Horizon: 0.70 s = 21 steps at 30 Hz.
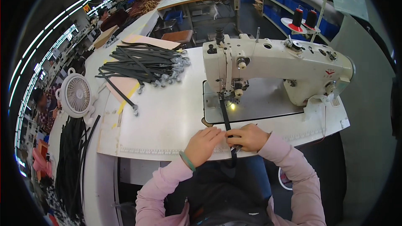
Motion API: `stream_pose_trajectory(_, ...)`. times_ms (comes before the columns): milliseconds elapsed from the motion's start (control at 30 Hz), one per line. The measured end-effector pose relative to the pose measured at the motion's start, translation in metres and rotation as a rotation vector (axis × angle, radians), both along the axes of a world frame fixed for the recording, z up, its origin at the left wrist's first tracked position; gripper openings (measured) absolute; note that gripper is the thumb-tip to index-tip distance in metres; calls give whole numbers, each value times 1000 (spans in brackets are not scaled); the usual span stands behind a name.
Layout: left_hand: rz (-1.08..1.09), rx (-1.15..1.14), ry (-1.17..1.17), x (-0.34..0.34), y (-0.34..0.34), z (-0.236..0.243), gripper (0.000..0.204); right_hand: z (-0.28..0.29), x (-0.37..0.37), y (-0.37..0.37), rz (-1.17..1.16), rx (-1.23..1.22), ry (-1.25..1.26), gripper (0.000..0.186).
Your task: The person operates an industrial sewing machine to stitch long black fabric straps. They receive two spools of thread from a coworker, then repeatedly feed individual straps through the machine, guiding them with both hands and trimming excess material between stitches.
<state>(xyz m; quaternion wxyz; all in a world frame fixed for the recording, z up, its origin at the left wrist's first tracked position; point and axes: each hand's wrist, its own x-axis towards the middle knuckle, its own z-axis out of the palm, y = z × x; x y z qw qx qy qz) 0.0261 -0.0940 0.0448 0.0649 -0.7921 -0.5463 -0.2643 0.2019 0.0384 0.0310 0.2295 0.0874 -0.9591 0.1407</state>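
Note:
A flat black strap (226, 115) runs from under the presser foot of a white sewing machine (238, 67) toward me and hangs over the table's front edge. My right hand (247, 137) is closed around the strap near that edge. Below its fingers shows a small metallic piece, perhaps a thread snip (237, 147), partly hidden by the hand. From the left, my left hand (202, 144) reaches the same stretch of strap with its fingers together; the fingertips are partly hidden. A green bangle (187, 160) circles my left wrist. The machine's lamp lights the needle area.
A pile of black straps with clear-wrapped ends (144, 63) lies at the table's back left. One strap (121, 93) sticks out from it. Further left are a white fan (77, 94) and a hanging bundle of black strips (69, 163). Thread cones (297, 18) stand behind the machine.

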Motion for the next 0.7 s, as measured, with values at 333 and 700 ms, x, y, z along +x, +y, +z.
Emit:
stream_pose_trajectory(333, 38, -226, 124, -41, 68, -9, 39, 4, -9, -1, -21, 17, -42, 27)
stream_pose_trajectory(700, -41, -44, -65, -54, 79, -35, 43, 3, -10, -3, -83, -99, -59, 35)
